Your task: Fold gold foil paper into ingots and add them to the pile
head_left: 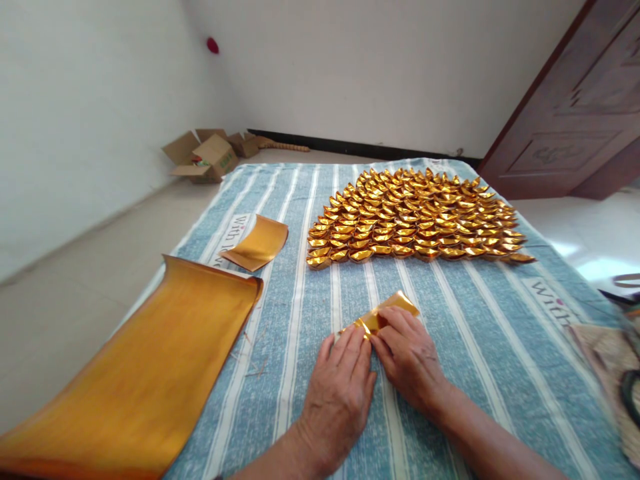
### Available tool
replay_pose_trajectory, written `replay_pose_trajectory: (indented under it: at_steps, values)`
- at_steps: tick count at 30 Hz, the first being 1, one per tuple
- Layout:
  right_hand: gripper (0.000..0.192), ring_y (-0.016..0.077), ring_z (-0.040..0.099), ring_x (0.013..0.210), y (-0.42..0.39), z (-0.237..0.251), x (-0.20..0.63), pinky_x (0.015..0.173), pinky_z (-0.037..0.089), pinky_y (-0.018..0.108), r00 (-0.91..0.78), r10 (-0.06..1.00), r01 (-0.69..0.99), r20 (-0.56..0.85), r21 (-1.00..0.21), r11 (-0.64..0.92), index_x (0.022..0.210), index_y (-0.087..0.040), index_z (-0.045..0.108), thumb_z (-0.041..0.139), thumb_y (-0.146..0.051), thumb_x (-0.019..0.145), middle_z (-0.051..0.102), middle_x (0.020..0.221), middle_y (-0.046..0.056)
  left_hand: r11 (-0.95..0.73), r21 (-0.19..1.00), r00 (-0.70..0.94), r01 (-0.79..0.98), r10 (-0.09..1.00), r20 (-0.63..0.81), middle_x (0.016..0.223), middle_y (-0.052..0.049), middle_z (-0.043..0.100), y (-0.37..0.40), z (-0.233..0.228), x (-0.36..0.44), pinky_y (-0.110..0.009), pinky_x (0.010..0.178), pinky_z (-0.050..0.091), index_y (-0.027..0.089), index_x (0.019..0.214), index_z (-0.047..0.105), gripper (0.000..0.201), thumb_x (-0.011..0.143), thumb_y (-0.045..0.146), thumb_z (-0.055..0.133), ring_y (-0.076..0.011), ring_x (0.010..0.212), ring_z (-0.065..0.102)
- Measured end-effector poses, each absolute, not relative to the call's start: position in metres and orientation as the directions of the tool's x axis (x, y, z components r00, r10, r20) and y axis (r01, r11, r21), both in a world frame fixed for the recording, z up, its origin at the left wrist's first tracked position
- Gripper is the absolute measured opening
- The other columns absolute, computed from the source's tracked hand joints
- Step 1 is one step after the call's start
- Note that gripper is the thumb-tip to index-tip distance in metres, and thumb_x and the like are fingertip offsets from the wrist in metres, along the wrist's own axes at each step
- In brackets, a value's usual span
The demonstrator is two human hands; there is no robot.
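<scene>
Basically both hands down flat-ish on the striped cloth, pinching one small gold foil piece (383, 313) between them. Left hand (340, 383) pressing on the near-left end of it with fingertips (356, 337) curled onto the crumpled corner, right hand (407, 353) clamping the middle from the right side, fingers (395, 320) lying across the top. So neither spread wide, both closed down on the same foil piece. Long axis running diagonal, from low-left by the left fingertips up and away to the right, with the free shiny tip poking out past the right hand on the far side. Sits just ahead of both hands, touching them, roughly centred between the wrists; honestly a toss-up which is nearer, though the right covers more of it. Can't tell how many folds are in there already, too bunched up under the fingers. Further off, well apart and straight ahead: a big tidy patch of finished gold ingot shapes (415, 217) laid in overlapping rows. Off to the left, a long gold sheet (150, 373) with a curled far edge, and a smaller cut square (257, 243) just beyond it. Cardboard boxes (207, 157) on the floor by the wall, dark wooden door (575, 113) up right.
</scene>
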State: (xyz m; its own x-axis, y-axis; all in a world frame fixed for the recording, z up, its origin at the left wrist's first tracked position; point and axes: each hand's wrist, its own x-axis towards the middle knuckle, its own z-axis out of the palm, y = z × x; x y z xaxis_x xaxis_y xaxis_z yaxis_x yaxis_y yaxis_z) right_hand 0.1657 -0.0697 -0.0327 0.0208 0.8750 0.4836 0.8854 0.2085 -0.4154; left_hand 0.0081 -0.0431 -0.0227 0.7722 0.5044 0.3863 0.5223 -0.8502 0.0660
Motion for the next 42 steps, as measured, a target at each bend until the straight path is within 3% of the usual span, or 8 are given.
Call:
replay_pose_trajectory:
  at_steps: [42]
  values:
    - [0.026, 0.024, 0.054, 0.098, -0.0698, -0.0329, 0.1661, 0.082, 0.047, 0.039, 0.002, 0.87, 0.903, 0.493, -0.375, 0.21, 0.07, -0.018, 0.059, 0.043, -0.015, 0.091, 0.061, 0.096, 0.01, -0.842, 0.096, 0.779, 0.531, 0.53, 0.335, 0.128, -0.018, 0.058, -0.044, -0.0245, 0.0087, -0.052, 0.094, 0.043, 0.005, 0.121, 0.056, 0.036, 0.09, 0.018, 0.042, -0.0321, 0.119, 0.053]
